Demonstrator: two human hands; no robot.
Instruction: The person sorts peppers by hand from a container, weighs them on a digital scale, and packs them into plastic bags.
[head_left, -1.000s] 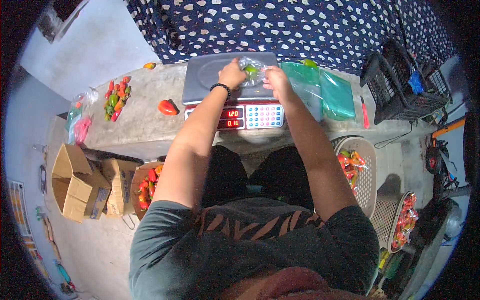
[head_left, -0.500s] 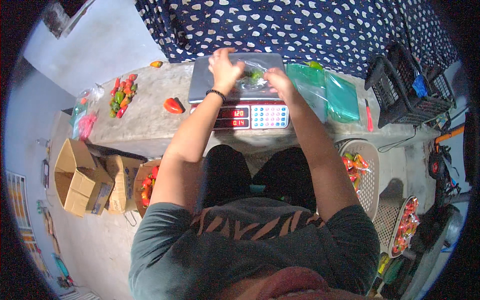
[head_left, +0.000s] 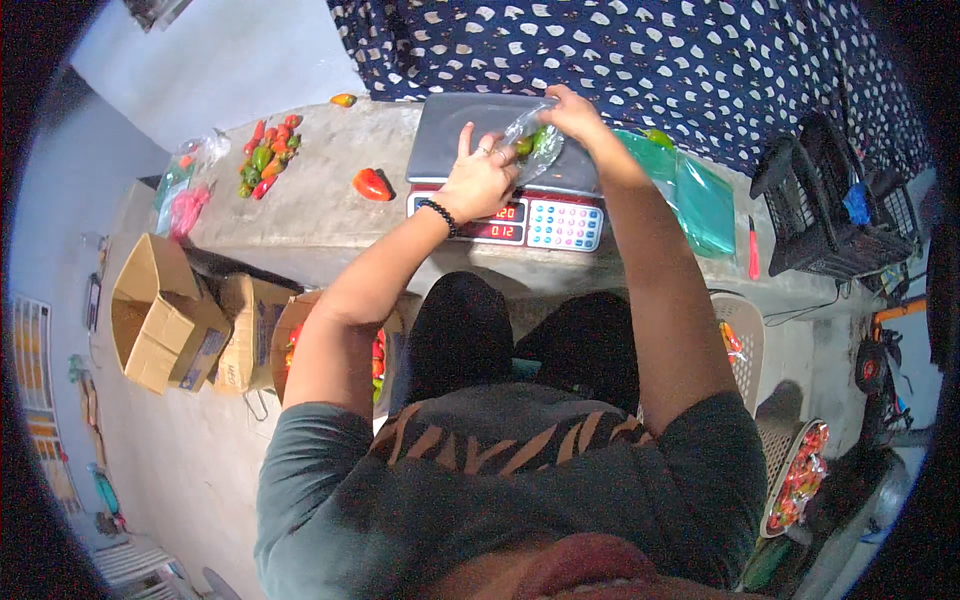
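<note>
Your right hand [head_left: 572, 112] is pinched closed on the upper end of a clear plastic bag [head_left: 547, 153]. Your left hand [head_left: 480, 183], black bead bracelet [head_left: 437, 217] on the wrist, is at the bag's lower left, index finger sticking out and the others bent against the plastic; can't tell if it grips. Bag slants over the right half of the scale [head_left: 440, 140], green pepper [head_left: 525, 146] inside; can't tell if it rests on the plate. Your left wrist covers part of the lit red display [head_left: 503, 232]; keypad [head_left: 564, 225] is in plain sight beside it.

Table [head_left: 325, 215], left of the scale: one red pepper [head_left: 372, 184] near it, an orange pepper [head_left: 343, 100] by the far edge, a mixed pile of small peppers [head_left: 268, 158] further left, then a pink bag [head_left: 188, 210] at the end. Right of the scale: green plastic bags [head_left: 705, 205] lying flat, a red-handled knife [head_left: 753, 255] just beside them, then black crates [head_left: 835, 215]. Below the table, to your left, an open cardboard box [head_left: 165, 330]; to your right, a beige basket [head_left: 748, 375] with bagged peppers.
</note>
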